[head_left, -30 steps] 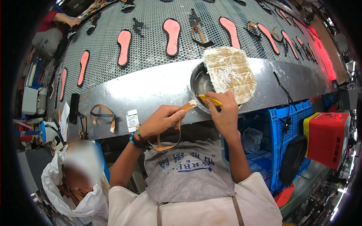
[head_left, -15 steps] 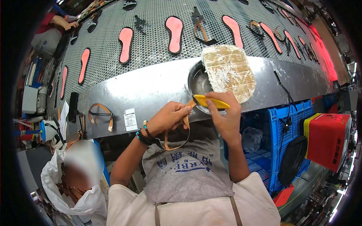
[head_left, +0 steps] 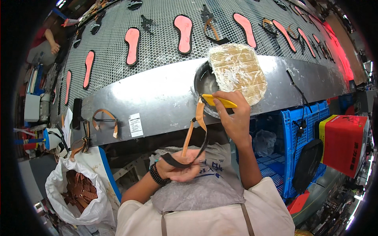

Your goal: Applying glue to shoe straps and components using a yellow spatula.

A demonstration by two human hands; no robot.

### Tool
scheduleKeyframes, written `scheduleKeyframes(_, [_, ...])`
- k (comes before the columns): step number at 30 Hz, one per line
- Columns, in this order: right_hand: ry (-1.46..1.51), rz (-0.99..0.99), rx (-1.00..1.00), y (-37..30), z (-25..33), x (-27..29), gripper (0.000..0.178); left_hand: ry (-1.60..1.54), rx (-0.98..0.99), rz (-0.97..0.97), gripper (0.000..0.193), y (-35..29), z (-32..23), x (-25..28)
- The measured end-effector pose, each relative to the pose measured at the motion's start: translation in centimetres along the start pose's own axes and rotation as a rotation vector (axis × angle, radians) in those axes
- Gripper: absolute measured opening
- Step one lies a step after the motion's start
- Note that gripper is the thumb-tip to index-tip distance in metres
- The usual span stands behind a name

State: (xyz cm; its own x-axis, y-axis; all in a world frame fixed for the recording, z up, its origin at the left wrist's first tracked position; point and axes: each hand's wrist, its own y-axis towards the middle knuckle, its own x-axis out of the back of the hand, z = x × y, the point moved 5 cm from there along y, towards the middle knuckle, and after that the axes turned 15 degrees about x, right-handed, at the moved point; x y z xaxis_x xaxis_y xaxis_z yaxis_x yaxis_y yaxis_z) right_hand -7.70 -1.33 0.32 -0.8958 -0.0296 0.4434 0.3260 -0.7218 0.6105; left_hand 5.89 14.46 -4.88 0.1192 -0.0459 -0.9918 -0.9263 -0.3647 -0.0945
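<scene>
My left hand (head_left: 183, 167), with a dark beaded bracelet at its wrist, is closed on a tan and black sandal strap (head_left: 200, 115) in front of my apron. The strap loops up from the fingers to the pot's near edge. My right hand (head_left: 237, 120) grips a yellow-handled brush (head_left: 220, 101), whose dark tip meets or nearly meets the strap's upper end. Just beyond is a round metal pot (head_left: 197, 74) with whitish stuff inside. A tan board crusted with dried white glue (head_left: 238, 70) partly covers it.
Beyond the metal ledge (head_left: 165, 86), a perforated conveyor belt (head_left: 157, 43) carries pink-topped insoles (head_left: 184, 33) and straps. A blue crate (head_left: 289, 129) and red box (head_left: 344, 141) stand right. Left is a white sack of brown scraps (head_left: 59, 192); a co-worker's hand (head_left: 54, 47) is far left.
My left hand has drawn down and back toward my body, and the strap now stretches up from it. The brush stays near the pot. The co-worker's hand has moved lower.
</scene>
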Motion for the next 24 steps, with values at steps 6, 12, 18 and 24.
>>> scheduleKeyframes(6, [-0.099,0.055,0.016,-0.5,-0.8,0.0,0.016,0.205,-0.327,-0.339,0.030,-3.2,-3.3,-1.5])
scheduleKeyframes(12, [-0.132,0.111,-0.035,-0.9,-0.9,-0.1,0.015,0.185,-0.701,-0.364,0.017,-2.8,-8.2,-3.8])
scheduleKeyframes(18, [-0.131,0.098,-0.062,-0.7,-0.6,0.1,0.013,0.351,-0.825,-0.858,0.010,-1.2,-10.1,-0.9])
scheduleKeyframes(24, [-0.059,-0.223,-0.061,-0.8,1.3,1.4,0.014,0.666,-0.908,-1.270,0.015,0.3,-11.2,2.2])
